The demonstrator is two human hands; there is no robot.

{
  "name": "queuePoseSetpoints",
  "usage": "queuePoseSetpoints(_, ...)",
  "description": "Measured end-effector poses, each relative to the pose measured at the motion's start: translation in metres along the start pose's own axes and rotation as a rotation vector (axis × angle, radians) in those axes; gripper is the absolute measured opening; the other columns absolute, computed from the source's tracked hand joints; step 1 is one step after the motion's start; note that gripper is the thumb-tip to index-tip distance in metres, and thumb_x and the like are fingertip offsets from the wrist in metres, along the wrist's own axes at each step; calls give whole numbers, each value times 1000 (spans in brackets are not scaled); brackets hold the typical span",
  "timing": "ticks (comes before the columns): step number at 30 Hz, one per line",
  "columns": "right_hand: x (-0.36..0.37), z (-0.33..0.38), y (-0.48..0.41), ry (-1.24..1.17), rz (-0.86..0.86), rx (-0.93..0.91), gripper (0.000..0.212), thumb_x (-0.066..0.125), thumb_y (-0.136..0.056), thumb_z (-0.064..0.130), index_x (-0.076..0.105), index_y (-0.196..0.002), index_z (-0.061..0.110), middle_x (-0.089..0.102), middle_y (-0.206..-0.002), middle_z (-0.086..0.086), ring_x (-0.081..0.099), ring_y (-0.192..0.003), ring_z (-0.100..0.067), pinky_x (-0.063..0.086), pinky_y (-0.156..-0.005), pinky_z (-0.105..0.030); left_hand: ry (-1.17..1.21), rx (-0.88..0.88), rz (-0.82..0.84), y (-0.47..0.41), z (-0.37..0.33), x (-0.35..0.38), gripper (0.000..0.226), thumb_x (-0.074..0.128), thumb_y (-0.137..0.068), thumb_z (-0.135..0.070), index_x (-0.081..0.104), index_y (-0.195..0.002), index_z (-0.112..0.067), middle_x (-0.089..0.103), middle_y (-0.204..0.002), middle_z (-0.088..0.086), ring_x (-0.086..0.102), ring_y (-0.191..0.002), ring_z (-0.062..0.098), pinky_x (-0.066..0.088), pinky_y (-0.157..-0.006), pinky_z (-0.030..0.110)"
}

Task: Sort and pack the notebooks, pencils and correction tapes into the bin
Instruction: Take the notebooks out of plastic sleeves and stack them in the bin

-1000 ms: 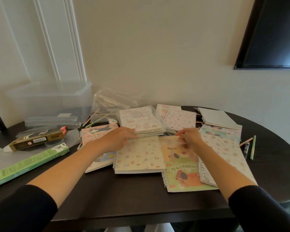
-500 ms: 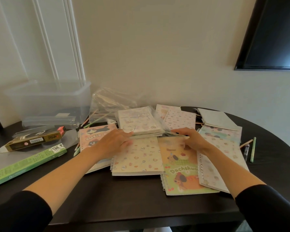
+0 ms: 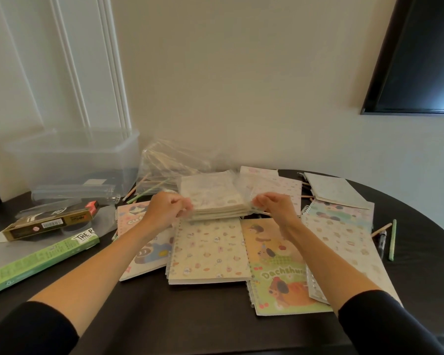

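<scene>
A plastic-wrapped pack of small notebooks sits raised at the middle of the table. My left hand grips its left edge and my right hand pinches the wrap at its right edge. Below it lie several spiral notebooks: a dotted cream one, a dachshund one and a pink one. The clear bin stands at the back left. Loose pencils lie behind the pack, and a green pencil lies at the right.
A green carton and a gold-black box lie at the left on the dark round table. A crumpled clear bag sits by the wall. More notebooks spread to the right. A dark screen hangs on the wall.
Both hands have closed on the wrapped notebook pack's sides and lifted it a little off the spread. Before, they lay flat on the notebooks.
</scene>
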State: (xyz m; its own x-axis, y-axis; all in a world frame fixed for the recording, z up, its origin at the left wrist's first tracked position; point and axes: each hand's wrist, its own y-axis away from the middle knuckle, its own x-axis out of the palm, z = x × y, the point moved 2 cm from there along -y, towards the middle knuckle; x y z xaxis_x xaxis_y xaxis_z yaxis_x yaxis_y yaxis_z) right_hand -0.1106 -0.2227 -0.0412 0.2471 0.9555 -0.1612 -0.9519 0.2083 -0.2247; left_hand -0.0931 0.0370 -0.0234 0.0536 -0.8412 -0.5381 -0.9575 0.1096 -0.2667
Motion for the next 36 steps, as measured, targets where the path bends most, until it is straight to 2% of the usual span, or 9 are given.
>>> queuePoseSetpoints(3,11,6,-9,25,-57,22,27,52,-93,12,64,-69,8,62,-70,-2,55,-65,-7,46,-60,-10,10,-52,-111,-4,-2,1,33,55,-92,-17,63,-60,-11,70,-77,16,66,-67,24,51,-74,35)
queuePoseSetpoints(9,30,-1,-21,166,-182,153,43,47,-95,17,53,-53,12,53,-53,-2,48,-51,-12,41,-57,-23,-100,-144,-229,-7,1,7,44,53,-92,-20,60,-52,-4,62,-53,9,65,-64,27,53,-76,41)
queuePoseSetpoints(13,37,-2,-29,256,-218,307,29,51,-91,17,54,-64,7,55,-63,-7,50,-60,-20,42,-62,-28,-247,-253,-182,-15,-1,8,33,51,-90,-20,64,-72,5,66,-76,18,60,-69,33,54,-65,41)
queuePoseSetpoints(16,44,-5,-31,211,-165,396,21,50,-87,9,50,-66,6,49,-62,-9,43,-54,-19,38,-52,-28,-436,-277,-144,-20,-4,10,23,49,-88,-15,53,-71,-1,63,-88,18,52,-69,28,39,-54,32)
queuePoseSetpoints(20,44,-9,-31,137,-156,466,21,43,-83,0,41,-63,8,39,-59,-9,33,-49,-18,26,-43,-26,-578,-293,-100,-27,2,10,19,48,-91,-20,56,-92,-3,58,-107,15,50,-102,33,34,-69,33)
queuePoseSetpoints(24,41,-8,-33,59,-173,495,21,43,-85,1,44,-65,8,40,-58,-7,31,-48,-16,25,-42,-25,-458,-317,-70,-34,7,12,16,48,-90,-12,56,-96,1,59,-108,19,55,-100,35,36,-68,33)
queuePoseSetpoints(30,35,-6,-34,119,-194,460,27,43,-83,-1,43,-57,8,42,-58,-8,38,-52,-19,30,-46,-26,-320,-393,-120,-40,4,12,16,53,-87,-9,60,-97,3,62,-105,20,57,-97,35,38,-67,34)
queuePoseSetpoints(33,35,0,-37,9,-203,450,28,43,-87,2,43,-60,10,43,-56,-6,41,-50,-16,31,-41,-23,-274,-372,-164,-45,-1,9,5,49,-89,-6,54,-89,-4,62,-102,18,56,-90,31,37,-65,33)
queuePoseSetpoints(36,35,9,-44,-31,-236,425,32,44,-90,6,47,-59,9,47,-48,-4,45,-46,-16,39,-42,-25,-243,-332,-234,-53,-9,5,14,46,-90,-4,56,-99,1,62,-102,20,59,-93,35,37,-65,34)
